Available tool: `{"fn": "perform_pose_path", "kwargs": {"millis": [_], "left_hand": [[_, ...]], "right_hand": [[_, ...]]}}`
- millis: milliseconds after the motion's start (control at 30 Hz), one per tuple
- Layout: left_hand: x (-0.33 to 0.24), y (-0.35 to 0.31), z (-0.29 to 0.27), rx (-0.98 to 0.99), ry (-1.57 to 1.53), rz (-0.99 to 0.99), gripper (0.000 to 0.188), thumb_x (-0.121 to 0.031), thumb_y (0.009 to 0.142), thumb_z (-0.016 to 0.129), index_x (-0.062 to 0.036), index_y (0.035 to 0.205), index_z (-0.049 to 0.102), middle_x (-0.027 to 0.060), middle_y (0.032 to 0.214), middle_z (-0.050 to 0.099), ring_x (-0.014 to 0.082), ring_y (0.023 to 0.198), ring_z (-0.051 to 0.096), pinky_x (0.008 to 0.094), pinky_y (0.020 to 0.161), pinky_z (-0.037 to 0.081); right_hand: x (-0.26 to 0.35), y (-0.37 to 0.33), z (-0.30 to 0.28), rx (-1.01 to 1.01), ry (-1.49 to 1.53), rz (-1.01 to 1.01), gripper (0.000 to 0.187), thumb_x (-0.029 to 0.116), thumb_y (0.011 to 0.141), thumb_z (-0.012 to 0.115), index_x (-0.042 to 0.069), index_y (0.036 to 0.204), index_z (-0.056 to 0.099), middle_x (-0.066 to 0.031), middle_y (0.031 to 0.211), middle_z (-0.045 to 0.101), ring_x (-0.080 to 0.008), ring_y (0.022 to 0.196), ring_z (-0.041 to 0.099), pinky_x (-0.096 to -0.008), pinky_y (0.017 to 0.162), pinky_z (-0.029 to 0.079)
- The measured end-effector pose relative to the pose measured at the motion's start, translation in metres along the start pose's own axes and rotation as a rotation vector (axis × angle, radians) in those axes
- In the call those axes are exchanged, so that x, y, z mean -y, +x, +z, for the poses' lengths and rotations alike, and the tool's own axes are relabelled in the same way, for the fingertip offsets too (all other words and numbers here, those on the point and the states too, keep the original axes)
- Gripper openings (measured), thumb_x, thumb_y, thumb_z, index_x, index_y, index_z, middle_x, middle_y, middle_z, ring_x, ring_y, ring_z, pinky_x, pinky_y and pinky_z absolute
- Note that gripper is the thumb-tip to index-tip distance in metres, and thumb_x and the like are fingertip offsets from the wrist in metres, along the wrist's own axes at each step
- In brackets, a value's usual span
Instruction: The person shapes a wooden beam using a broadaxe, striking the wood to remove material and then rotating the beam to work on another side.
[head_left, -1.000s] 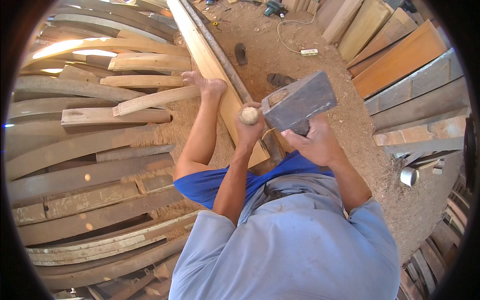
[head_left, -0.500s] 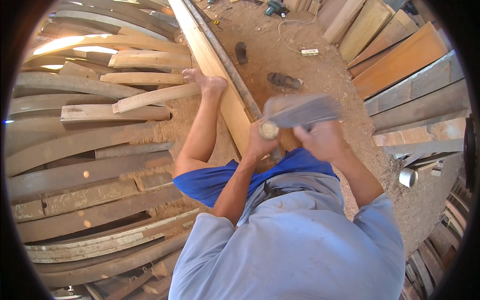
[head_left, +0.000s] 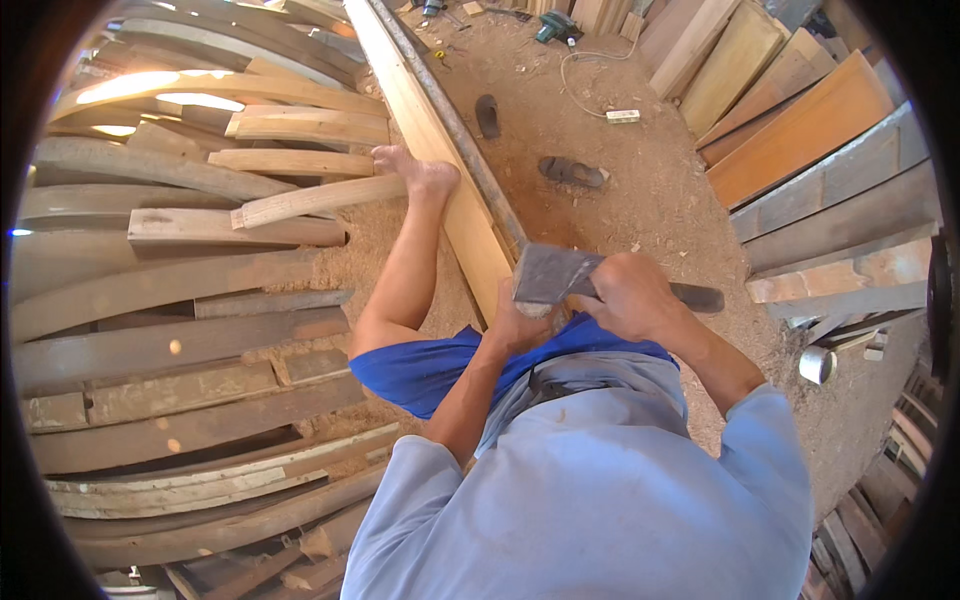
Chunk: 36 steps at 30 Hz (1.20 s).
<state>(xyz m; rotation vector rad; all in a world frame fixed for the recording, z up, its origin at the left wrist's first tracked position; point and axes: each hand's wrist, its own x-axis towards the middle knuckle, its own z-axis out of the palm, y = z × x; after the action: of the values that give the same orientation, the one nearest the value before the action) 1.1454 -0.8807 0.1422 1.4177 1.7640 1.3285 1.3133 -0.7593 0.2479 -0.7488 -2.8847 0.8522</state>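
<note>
My right hand (head_left: 632, 292) is closed round the handle of a dark grey, paddle-shaped mallet (head_left: 550, 274). The mallet's flat head lies over the pale round top of a chisel handle (head_left: 533, 309). Just below that head, my left hand (head_left: 518, 328) is wrapped round the chisel handle. The blade is hidden beneath the hand. A long pale timber beam (head_left: 443, 185) runs away from between my legs, under both hands, and my bare left foot (head_left: 425, 172) rests on it.
Curved planks (head_left: 200, 330) lie stacked along the left. Boards (head_left: 800, 130) lean at the right. Sandals (head_left: 572, 171), a white power strip (head_left: 622, 116) with its cord and a green power tool (head_left: 553, 26) are on the dusty floor. A metal can (head_left: 816, 365) stands at right.
The mallet has come down and left from a blurred, raised position onto the chisel handle's top. My right hand has lowered with it. My left hand keeps its grip.
</note>
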Motion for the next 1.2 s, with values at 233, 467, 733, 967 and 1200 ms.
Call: {"fn": "perform_pose_path", "kwargs": {"millis": [233,467,733,967,1200], "left_hand": [[0.003,0.018,0.010,-0.280,-0.162,0.010,0.031,0.002,0.074,0.074,-0.0006,0.105,0.069,0.0088,0.098,0.073,0.0134,0.092,0.068,0.0294,0.082,0.053],[0.017,0.022,0.006,-0.162,-0.148,-0.090,0.012,-0.002,0.084,0.071,-0.0026,0.096,0.070,0.0050,0.089,0.070,0.0100,0.082,0.063,0.0271,0.075,0.051],[0.002,0.029,0.010,-0.095,-0.088,-0.088,0.010,-0.003,0.085,0.070,-0.0030,0.095,0.070,0.0047,0.085,0.069,0.0099,0.078,0.063,0.0258,0.072,0.051],[0.016,0.041,0.008,-0.164,-0.249,-0.142,0.010,-0.002,0.084,0.070,-0.0025,0.094,0.070,0.0037,0.086,0.070,0.0081,0.081,0.063,0.0249,0.074,0.051],[-0.011,0.025,0.014,-0.009,-0.093,-0.106,0.018,-0.003,0.081,0.071,-0.0006,0.100,0.069,0.0062,0.089,0.072,0.0103,0.082,0.065,0.0278,0.075,0.053]], "right_hand": [[0.011,-0.007,0.005,-0.421,0.573,-0.188,0.025,0.006,0.083,0.072,0.004,0.108,0.070,-0.0127,0.109,0.069,-0.0239,0.101,0.065,-0.0332,0.090,0.050],[0.014,-0.019,-0.024,-0.522,0.755,-0.027,0.022,0.004,0.082,0.071,0.000,0.104,0.069,-0.0107,0.097,0.070,-0.0218,0.088,0.065,-0.0358,0.081,0.052],[0.012,-0.021,-0.041,-0.608,0.714,-0.019,0.018,0.002,0.084,0.069,0.000,0.102,0.070,-0.0074,0.091,0.070,-0.0155,0.082,0.063,-0.0322,0.077,0.051],[0.002,-0.014,-0.023,-0.566,0.662,-0.062,0.015,-0.001,0.084,0.068,0.000,0.099,0.070,-0.0040,0.095,0.069,-0.0113,0.087,0.061,-0.0296,0.078,0.051],[-0.009,-0.003,-0.007,-0.148,0.129,0.099,0.019,0.013,0.082,0.070,0.001,0.096,0.070,-0.0187,0.089,0.070,-0.0324,0.087,0.068,-0.0400,0.077,0.053]]}}
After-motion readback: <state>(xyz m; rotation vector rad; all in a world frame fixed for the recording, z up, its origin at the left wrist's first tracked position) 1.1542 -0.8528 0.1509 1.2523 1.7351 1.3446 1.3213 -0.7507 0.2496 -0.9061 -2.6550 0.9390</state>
